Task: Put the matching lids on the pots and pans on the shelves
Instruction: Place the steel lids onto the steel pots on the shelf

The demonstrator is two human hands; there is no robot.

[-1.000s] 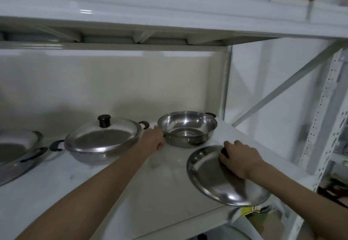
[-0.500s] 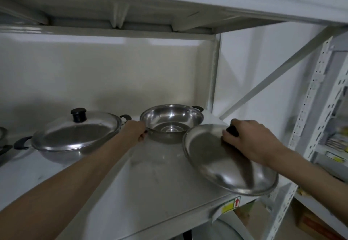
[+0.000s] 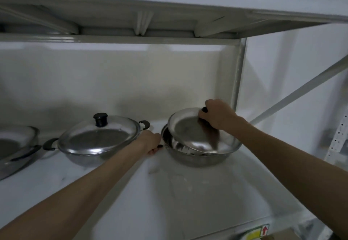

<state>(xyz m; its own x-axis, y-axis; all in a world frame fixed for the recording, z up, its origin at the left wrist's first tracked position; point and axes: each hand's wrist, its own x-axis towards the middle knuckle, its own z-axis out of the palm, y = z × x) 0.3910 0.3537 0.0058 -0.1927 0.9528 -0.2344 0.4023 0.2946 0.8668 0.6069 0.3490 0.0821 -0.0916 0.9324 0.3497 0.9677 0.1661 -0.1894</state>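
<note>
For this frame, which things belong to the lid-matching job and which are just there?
In the job:
- right hand holding the lid, tilted over the open pot
- left hand at that pot's handle
- covered pot
- uncovered pan at far left

Just there:
- shelf
- yellow sticker on its edge

The white shelf lies bare across the lower centre and lower right of the frame. At mid-left the lidded pan and, at the left edge, an open pan crowd the back. The upper shelf caps headroom along the top.
</note>
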